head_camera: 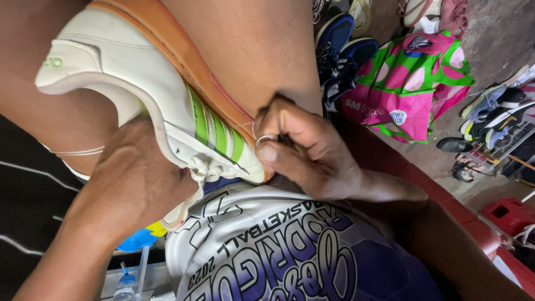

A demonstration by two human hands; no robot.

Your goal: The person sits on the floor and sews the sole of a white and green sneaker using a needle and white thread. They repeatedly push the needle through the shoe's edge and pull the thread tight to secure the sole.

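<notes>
Hands (223, 167) grip sneaker (150, 95), heel upper-left, lying diagonal.

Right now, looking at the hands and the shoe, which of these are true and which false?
1. The shoe is white with green stripes. True.
2. The left hand grips the shoe from below. True.
3. The right hand lies flat and open. False: its fingers pinch at the sole's edge.
4. The sole is black. False: it is tan-orange.
5. A pink and green bag lies on the floor. True.
</notes>
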